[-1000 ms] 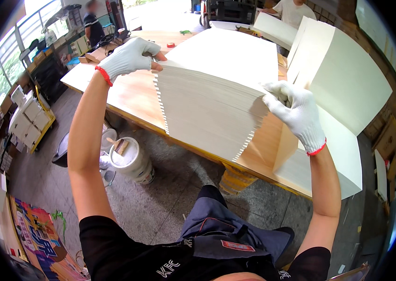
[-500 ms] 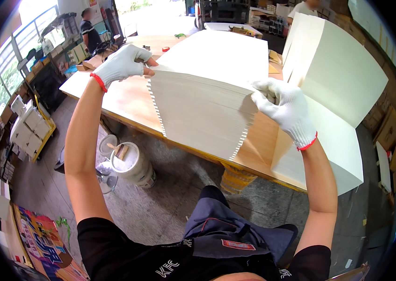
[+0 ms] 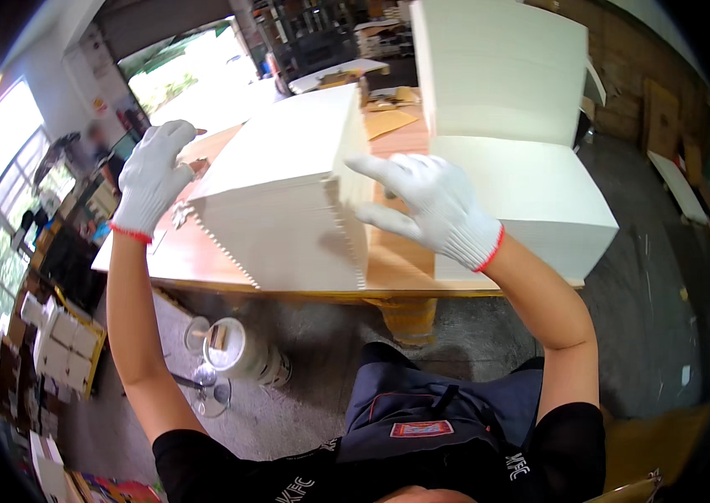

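A tall stack of white paper sheets point(image 3: 283, 235) stands on the wooden table point(image 3: 405, 261), with toothed-looking strips down its front side edges. My left hand point(image 3: 153, 176), in a white knit glove with bare fingertips, hovers by the stack's left edge with thumb and fingers apart. Over the gap on the stack's right side is my right hand point(image 3: 439, 201), gloved too, its fingers spread and nothing in them. The index fingertip comes close to the stack's right top corner; whether it touches I cannot tell.
On the right, a second paper stack point(image 3: 531, 180) lies on the table, and a taller white stack point(image 3: 501, 71) rises behind it. Below the table's front edge stands a white bucket point(image 3: 246, 352) with a brush point(image 3: 217, 337) across its top. A white cabinet point(image 3: 65, 344) is at left.
Both hands have come off the paper stack's top corners and opened; the left moved left, the right lowered and moved left. My view has swung to the right.
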A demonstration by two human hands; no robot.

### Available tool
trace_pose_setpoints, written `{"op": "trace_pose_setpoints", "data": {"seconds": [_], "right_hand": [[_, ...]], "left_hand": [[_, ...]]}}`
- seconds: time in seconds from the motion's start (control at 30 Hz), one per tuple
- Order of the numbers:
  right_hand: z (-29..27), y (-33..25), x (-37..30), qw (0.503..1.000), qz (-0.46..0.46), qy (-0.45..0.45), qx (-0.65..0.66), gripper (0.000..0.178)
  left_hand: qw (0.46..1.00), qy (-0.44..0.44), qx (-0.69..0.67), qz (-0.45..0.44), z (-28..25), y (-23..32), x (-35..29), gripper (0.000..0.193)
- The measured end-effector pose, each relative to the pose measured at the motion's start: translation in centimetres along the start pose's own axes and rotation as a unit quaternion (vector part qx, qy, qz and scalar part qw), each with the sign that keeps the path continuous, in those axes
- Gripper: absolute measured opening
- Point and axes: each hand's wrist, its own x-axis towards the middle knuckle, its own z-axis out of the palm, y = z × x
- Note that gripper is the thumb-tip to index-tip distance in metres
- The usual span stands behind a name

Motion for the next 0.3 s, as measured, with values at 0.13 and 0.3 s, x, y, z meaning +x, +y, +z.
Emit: {"op": "trace_pose_setpoints", "data": {"seconds": [0.13,0.3], "right_hand": [[-3.8,5.3,-8.9,0.985,0.076,0.059,-0.142,0.047],[-10.7,15.3,-22.4,0.901,0.302,0.06,-0.305,0.05]], "left_hand": [[0.939,0.141,-0.219,0.224,-0.1,11.0,1.0,0.034],[0.867,0.081,-0.281,0.404,3.3,24.1,2.9,0.03]]}}
